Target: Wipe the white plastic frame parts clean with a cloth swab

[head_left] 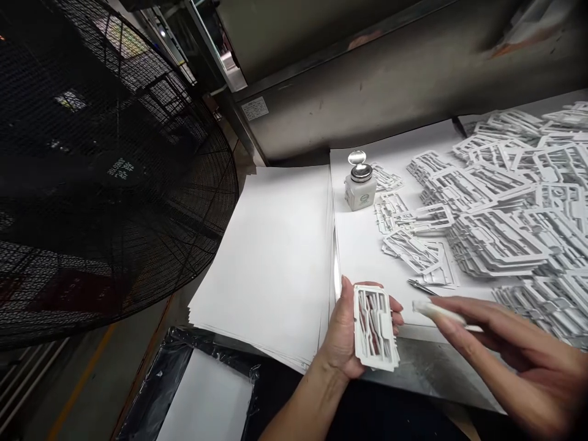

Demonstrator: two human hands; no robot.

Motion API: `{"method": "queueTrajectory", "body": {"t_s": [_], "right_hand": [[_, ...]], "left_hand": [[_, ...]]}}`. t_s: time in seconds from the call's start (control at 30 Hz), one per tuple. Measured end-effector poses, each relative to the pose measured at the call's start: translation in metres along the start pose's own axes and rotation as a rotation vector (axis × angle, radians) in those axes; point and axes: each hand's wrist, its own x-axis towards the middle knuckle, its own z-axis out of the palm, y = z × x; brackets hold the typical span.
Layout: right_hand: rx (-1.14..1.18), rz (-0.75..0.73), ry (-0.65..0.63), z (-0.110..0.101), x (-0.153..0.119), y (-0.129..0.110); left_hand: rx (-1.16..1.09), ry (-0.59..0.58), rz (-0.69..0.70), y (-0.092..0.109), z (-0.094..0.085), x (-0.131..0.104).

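Observation:
My left hand (342, 334) is closed around a small stack of white plastic frames (375, 327), held flat side up over the bench edge. The top frame has several long, wavy slots. A small white wiping cloth (438, 312), slightly blurred, is pinched between the thumb and fingers of my right hand (509, 349), to the right of the stack and apart from it. Metal tweezers (421, 286) lie on the white paper just beyond my right hand. More loose white frames (413, 250) lie behind them.
A white pump bottle (361, 188) with its metal lid flipped up stands behind my hands. Large piles of white frames (500, 242) cover the right side. White paper sheets (275, 245) lie at left. A big black fan (124, 171) stands left, above a black plastic-lined box (206, 392).

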Motion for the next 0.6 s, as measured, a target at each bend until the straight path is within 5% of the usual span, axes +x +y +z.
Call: {"method": "queueTrajectory", "body": {"t_s": [0.2,0.47,0.6], "right_hand": [[0.062,-0.237,-0.020,0.024,0.032,-0.028],[0.020,-0.204,-0.036,0.022,0.040,-0.031],[0.070,-0.236,-0.147,0.025,0.035,-0.030]], "left_hand": [[-0.007,0.008,0.007,-0.003,0.003,-0.003],[0.032,0.094,-0.045,-0.001,-0.003,-0.002],[-0.005,0.041,-0.054,-0.001,-0.001,-0.002]]}}
